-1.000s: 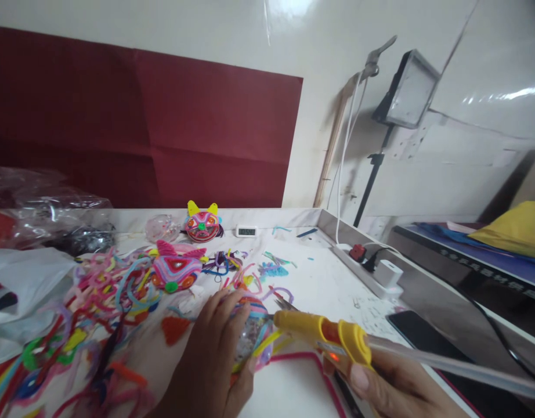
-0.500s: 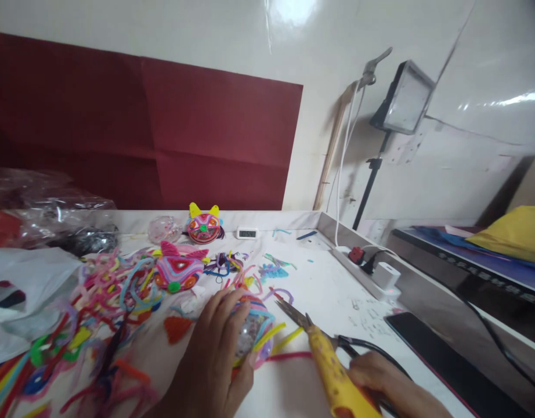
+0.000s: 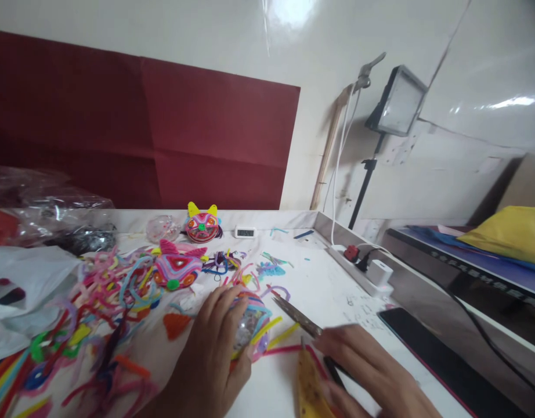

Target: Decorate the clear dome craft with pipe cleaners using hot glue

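My left hand [image 3: 210,342] is closed around the near side of a clear plastic ball [image 3: 246,326] edged with coloured pipe cleaners, keeping it on the white table. Yellow pipe cleaner ends stick out to its right. My right hand [image 3: 367,366] has its fingers bent over the scissors [image 3: 297,316]; the blades point away to the upper left, and the black handles are partly covered. Below the thumb is a yellow, stained tool [image 3: 311,386] with a pointed tip, probably a glue gun; whether the thumb touches it is unclear.
Tangled pipe cleaners [image 3: 106,278] cover the left side. Two decorated animal heads stand behind: a pink-eared one [image 3: 178,266] and a yellow-eared one [image 3: 202,225]. A phone [image 3: 437,354] lies at right, below a power strip [image 3: 358,267]. A small digital clock [image 3: 245,232] stands at the back.
My right hand has moved forward and left, over the scissors' handles. The yellow tool has shifted left and nearer, off the scissors. My left hand stays on the ball.
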Motion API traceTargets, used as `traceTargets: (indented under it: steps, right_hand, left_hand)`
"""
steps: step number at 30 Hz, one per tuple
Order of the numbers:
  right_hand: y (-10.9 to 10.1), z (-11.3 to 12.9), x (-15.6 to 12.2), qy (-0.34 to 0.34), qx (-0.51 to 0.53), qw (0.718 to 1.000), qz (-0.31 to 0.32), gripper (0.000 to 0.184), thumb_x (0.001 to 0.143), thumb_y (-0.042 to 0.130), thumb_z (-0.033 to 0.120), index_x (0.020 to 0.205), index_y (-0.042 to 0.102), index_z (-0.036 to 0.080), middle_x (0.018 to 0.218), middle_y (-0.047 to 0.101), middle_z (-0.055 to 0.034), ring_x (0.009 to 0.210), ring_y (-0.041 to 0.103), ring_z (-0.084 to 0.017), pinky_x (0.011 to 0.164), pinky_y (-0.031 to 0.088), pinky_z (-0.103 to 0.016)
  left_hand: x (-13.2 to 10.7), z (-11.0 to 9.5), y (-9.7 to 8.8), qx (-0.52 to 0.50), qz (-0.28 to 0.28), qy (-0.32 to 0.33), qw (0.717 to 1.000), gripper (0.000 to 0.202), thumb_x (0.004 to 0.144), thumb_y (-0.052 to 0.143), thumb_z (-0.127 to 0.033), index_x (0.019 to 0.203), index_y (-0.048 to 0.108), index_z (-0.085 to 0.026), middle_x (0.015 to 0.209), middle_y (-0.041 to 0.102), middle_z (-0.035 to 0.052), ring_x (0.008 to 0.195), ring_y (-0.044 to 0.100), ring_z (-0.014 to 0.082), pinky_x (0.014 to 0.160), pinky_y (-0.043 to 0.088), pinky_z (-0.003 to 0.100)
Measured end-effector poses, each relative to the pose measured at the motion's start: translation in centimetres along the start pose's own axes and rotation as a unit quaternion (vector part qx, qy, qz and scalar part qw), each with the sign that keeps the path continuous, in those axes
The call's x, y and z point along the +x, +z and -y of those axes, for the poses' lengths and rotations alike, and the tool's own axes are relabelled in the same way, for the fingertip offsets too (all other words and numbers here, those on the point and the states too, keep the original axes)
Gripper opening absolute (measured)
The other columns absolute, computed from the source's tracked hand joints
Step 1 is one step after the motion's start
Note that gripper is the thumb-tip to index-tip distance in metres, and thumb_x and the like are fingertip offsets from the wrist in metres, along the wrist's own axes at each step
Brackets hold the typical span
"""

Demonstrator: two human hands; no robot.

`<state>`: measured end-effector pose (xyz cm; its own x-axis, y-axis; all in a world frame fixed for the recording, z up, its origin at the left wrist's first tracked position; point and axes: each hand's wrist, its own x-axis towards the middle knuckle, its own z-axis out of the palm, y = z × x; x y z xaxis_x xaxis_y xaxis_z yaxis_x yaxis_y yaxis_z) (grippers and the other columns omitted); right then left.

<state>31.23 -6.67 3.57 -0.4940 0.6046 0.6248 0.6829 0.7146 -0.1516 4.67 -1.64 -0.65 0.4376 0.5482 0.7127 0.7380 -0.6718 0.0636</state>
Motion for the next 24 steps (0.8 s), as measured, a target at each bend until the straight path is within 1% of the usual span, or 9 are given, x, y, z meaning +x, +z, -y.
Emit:
traceTargets:
  steps: [2,3,4,6,9,13,17,20,24]
  right_hand:
    - [0.6,0.6,2.4,-0.015,0.033,0.999,-0.017,0.027,0.093,0.051,0.016,0.119,0.055,0.020,0.104,0.067,-0.0099,0.094,0.062,-0.022,0.080,0.053,-0.030]
    - [1.1,0.8,3.4,-0.024,0.050,0.998,-0.024,0.028,0.094,0.049,0.014,0.121,0.053,0.019,0.108,0.066,-0.0111,0.097,0.061,-0.022,0.082,0.051,-0.032]
    - [1.6,0.9,4.2,-0.029,0.069,0.997,-0.026,0.024,0.095,0.048,0.015,0.118,0.054,0.019,0.106,0.066,-0.0107,0.096,0.060,-0.022,0.081,0.050,-0.033]
    - [2.5,0.9,5.4,-0.027,0.096,0.995,-0.007,0.017,0.096,0.047,0.014,0.108,0.059,0.019,0.097,0.067,-0.0082,0.089,0.060,-0.022,0.078,0.047,-0.034]
    - [3.3,0.4,6.3,-0.022,0.109,0.994,-0.001,0.017,0.097,0.047,0.013,0.096,0.062,0.020,0.087,0.067,-0.0050,0.081,0.058,-0.019,0.073,0.042,-0.033]
    - [3.5,0.0,6.7,-0.033,0.113,0.993,-0.017,0.016,0.096,0.049,0.011,0.091,0.063,0.018,0.082,0.067,-0.0044,0.077,0.056,-0.018,0.072,0.039,-0.032]
    - [3.9,0.0,7.2,-0.025,0.113,0.993,-0.023,0.014,0.093,0.052,0.012,0.088,0.064,0.017,0.080,0.067,-0.0051,0.077,0.057,-0.019,0.073,0.040,-0.032]
    - [4.3,0.1,7.7,0.022,0.139,0.990,-0.001,0.012,0.089,0.057,0.010,0.083,0.065,0.017,0.077,0.066,-0.0047,0.076,0.058,-0.018,0.070,0.042,-0.029]
    - [4.3,0.2,8.2,0.139,0.182,0.972,0.044,0.014,0.080,0.064,0.005,0.075,0.066,0.017,0.075,0.064,-0.0023,0.070,0.058,-0.015,0.065,0.042,-0.025]
  left_hand:
    - [0.0,0.0,0.0,-0.002,0.002,0.003,1.000,0.052,0.087,0.047,-0.014,0.138,0.036,-0.016,0.144,0.044,0.0171,0.138,0.035,0.0329,0.107,0.043,0.056]
    - [0.0,0.1,0.0,-0.003,0.003,0.006,1.000,0.052,0.087,0.047,-0.015,0.138,0.036,-0.016,0.144,0.044,0.0172,0.137,0.034,0.0329,0.107,0.043,0.056]
    - [0.0,0.1,0.0,-0.001,0.002,0.010,1.000,0.052,0.087,0.047,-0.015,0.138,0.036,-0.016,0.143,0.044,0.0173,0.137,0.034,0.0328,0.106,0.043,0.056]
    - [0.1,0.1,0.0,0.005,-0.002,0.016,1.000,0.051,0.088,0.047,-0.016,0.138,0.036,-0.015,0.143,0.044,0.0175,0.137,0.034,0.0325,0.106,0.043,0.056]
    - [0.2,0.1,0.1,0.011,-0.005,0.021,1.000,0.050,0.088,0.047,-0.016,0.137,0.036,-0.014,0.142,0.043,0.0182,0.138,0.033,0.0327,0.106,0.043,0.056]
    - [0.0,0.2,0.4,0.004,0.007,0.011,1.000,0.051,0.088,0.047,-0.014,0.138,0.035,-0.013,0.144,0.040,0.0181,0.139,0.030,0.0328,0.107,0.041,0.057]
    - [-0.1,0.3,0.4,-0.005,0.010,0.014,1.000,0.054,0.086,0.047,-0.013,0.139,0.034,-0.014,0.145,0.039,0.0169,0.139,0.029,0.0322,0.109,0.039,0.055]
    - [-0.1,0.3,0.3,-0.012,0.008,0.016,1.000,0.053,0.086,0.046,-0.012,0.138,0.035,-0.015,0.144,0.040,0.0167,0.139,0.031,0.0315,0.109,0.039,0.055]
    - [0.0,0.3,0.3,-0.017,0.002,0.009,1.000,0.050,0.088,0.047,-0.015,0.137,0.036,-0.017,0.144,0.042,0.0153,0.138,0.032,0.0303,0.109,0.040,0.053]
